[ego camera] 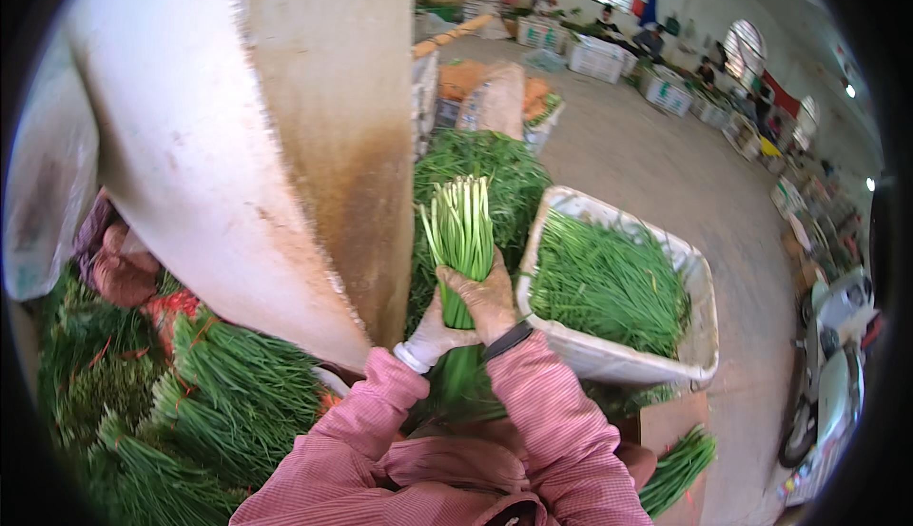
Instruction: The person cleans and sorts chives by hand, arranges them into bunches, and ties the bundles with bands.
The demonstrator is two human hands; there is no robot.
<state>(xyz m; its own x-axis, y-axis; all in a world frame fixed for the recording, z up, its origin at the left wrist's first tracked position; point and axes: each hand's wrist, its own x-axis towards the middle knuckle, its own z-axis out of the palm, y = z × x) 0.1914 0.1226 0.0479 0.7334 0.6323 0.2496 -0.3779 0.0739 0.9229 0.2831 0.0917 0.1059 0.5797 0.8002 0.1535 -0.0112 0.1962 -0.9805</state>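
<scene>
A bundle of garlic chives point(463, 230) stands upright before me, pale cut ends at the top and green leaves hanging below. My right hand point(488, 294) wraps its middle from the right side. Lower down, my left hand point(442, 333) grips the same bundle from the left. Both hands wear thin, soiled gloves. Behind the bundle lies a large heap of loose green leaves point(492, 155). Just right of my hands stands a white plastic crate point(702, 290) holding more loose chives point(606, 276).
A pale wall or pillar point(328, 133) rises close on my left. Beyond its edge lie several tied chive bundles point(235, 376). One tied bundle point(677, 469) rests on a brown board point(674, 419) at lower right. A scooter point(831, 369) stands far right. People sit working beside crates point(595, 59) along the back wall.
</scene>
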